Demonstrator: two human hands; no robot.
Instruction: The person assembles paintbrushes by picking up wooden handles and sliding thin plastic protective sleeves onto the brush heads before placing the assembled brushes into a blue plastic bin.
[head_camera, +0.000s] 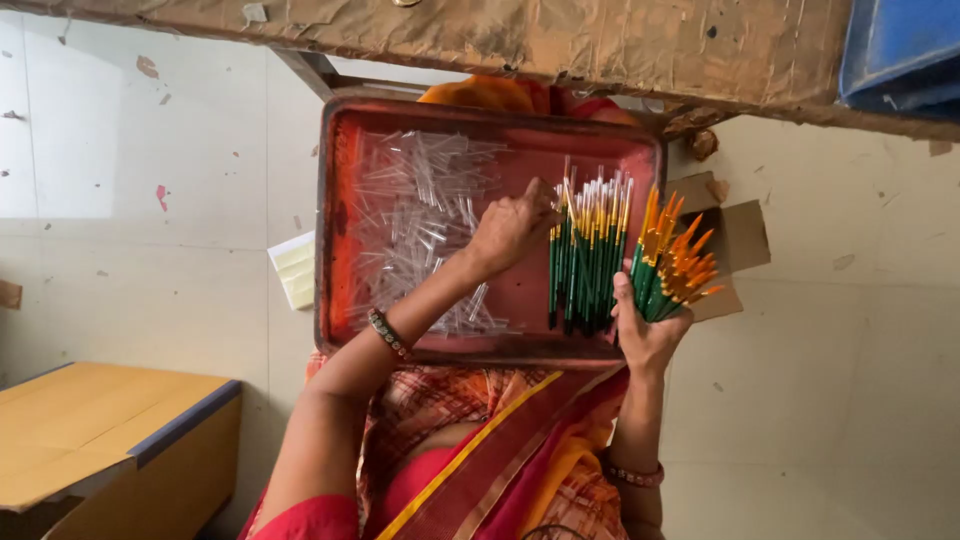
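On the person's lap sits a red tray (340, 230), with clear plastic caps (415, 215) heaped on its left and green-handled brushes (585, 255) lying on its right, apparently uncapped. The right hand (645, 335) grips a fanned bundle of brushes (670, 270), seemingly finished. The left hand (510, 228), fingers pinched, touches the loose brushes; many look left.
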